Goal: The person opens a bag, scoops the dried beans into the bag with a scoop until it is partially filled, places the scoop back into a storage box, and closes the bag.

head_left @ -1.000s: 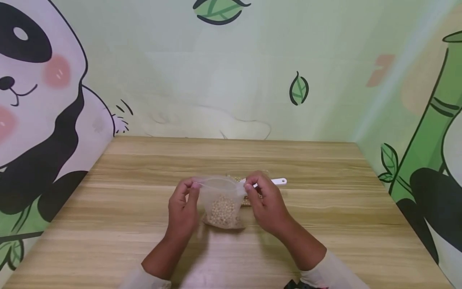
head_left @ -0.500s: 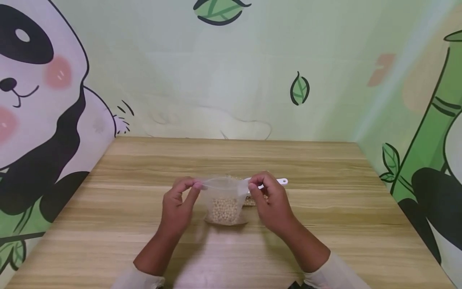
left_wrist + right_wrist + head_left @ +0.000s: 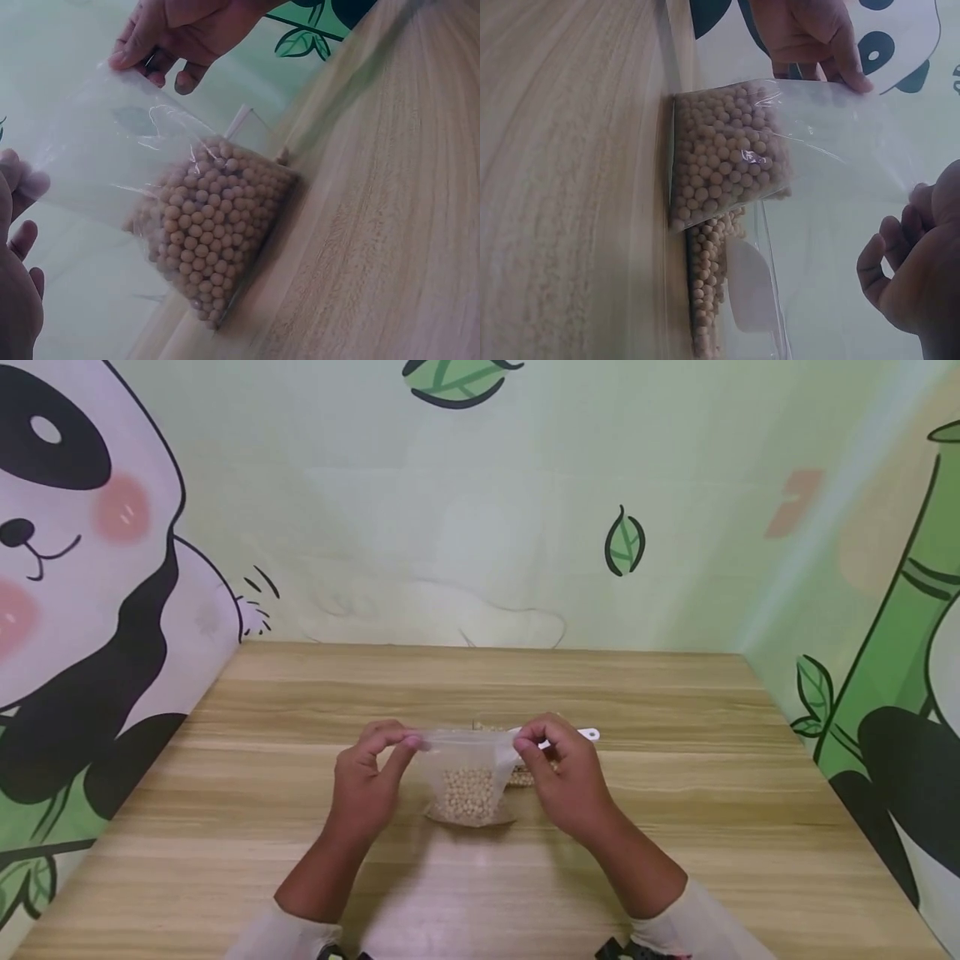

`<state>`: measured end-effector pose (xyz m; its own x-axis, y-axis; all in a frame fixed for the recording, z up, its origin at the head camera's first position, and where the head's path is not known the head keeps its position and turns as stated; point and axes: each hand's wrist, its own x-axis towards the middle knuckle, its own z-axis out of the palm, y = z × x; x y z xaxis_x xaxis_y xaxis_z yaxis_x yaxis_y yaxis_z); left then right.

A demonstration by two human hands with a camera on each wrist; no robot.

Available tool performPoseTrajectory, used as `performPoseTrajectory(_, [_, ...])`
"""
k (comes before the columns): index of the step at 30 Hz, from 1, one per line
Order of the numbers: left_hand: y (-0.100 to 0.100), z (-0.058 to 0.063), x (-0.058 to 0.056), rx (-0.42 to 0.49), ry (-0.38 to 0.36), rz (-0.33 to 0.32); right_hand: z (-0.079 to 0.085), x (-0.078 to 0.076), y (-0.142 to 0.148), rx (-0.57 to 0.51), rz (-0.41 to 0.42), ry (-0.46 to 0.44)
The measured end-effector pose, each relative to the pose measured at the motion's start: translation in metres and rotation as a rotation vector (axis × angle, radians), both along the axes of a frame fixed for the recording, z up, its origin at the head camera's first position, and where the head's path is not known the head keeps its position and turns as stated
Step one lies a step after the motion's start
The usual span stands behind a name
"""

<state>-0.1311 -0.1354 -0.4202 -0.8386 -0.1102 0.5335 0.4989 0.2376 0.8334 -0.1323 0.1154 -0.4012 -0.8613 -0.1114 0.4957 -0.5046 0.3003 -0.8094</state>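
A clear plastic bag [image 3: 457, 756] stands on the table, its lower part filled with small round tan beads [image 3: 206, 225]. My left hand [image 3: 367, 785] pinches the bag's upper left corner between thumb and forefinger. At the opposite upper corner, my right hand [image 3: 564, 781] pinches the film in the same way. Between the two hands the top edge is stretched nearly straight. Both wrist views show the bag's base on the wood and the upper film taut; whether its mouth is sealed, I cannot tell.
Behind the bag stands a clear container [image 3: 776, 315] holding more of the tan beads [image 3: 705, 292]. A white scoop [image 3: 750, 285] rests in it, its handle [image 3: 588, 735] pointing right past my right hand. The wooden table [image 3: 480, 893] meets a wall with panda drawings.
One second ago the bag's mouth gaped in a rounded shape; its edges now lie close together. My hands have moved slightly apart, the left one leftward, pulling the top straight.
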Motion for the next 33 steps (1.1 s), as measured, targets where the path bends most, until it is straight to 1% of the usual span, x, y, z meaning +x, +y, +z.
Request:
performPoseTrajectory(5, [-0.004,0.002,-0.002,-0.024,0.006,0.002,0.001,0.000,-0.002,0.023,-0.015,0.033])
performPoseTrajectory(11, [-0.005,0.000,-0.002,-0.058,0.071,0.023,0.001,0.000,-0.006,0.055,-0.018,0.059])
performPoseTrajectory(13, [-0.004,0.000,-0.002,-0.062,0.079,0.027,0.001,0.000,-0.006,0.058,-0.019,0.053])
performPoseTrajectory(15, [-0.004,0.000,-0.002,-0.063,0.057,0.017,0.001,0.000,-0.006,0.058,-0.026,0.037])
performPoseTrajectory(18, [-0.003,0.002,-0.002,-0.041,-0.033,-0.032,0.002,-0.001,-0.005,0.039,-0.014,-0.018])
performPoseTrajectory(21, [-0.001,0.002,-0.001,0.013,-0.138,-0.116,0.003,-0.001,-0.003,-0.018,0.048,-0.137])
performPoseTrajectory(23, [0.001,0.002,-0.002,0.052,-0.182,-0.179,0.006,-0.001,-0.003,-0.074,0.096,-0.230])
performPoseTrajectory(25, [0.003,0.000,-0.004,0.080,-0.188,-0.227,0.007,-0.002,-0.003,-0.120,0.139,-0.304])
performPoseTrajectory(26, [0.004,-0.001,-0.005,0.091,-0.184,-0.243,0.008,-0.003,-0.004,-0.136,0.154,-0.325])
performPoseTrajectory(28, [0.007,-0.003,-0.007,0.110,-0.154,-0.260,0.008,-0.005,-0.004,-0.151,0.171,-0.338])
performPoseTrajectory(30, [0.009,-0.004,-0.007,0.119,-0.130,-0.244,0.007,-0.006,-0.005,-0.138,0.174,-0.308])
performPoseTrajectory(33, [0.012,-0.003,-0.007,0.099,-0.117,-0.188,0.007,-0.006,-0.007,-0.105,0.144,-0.237])
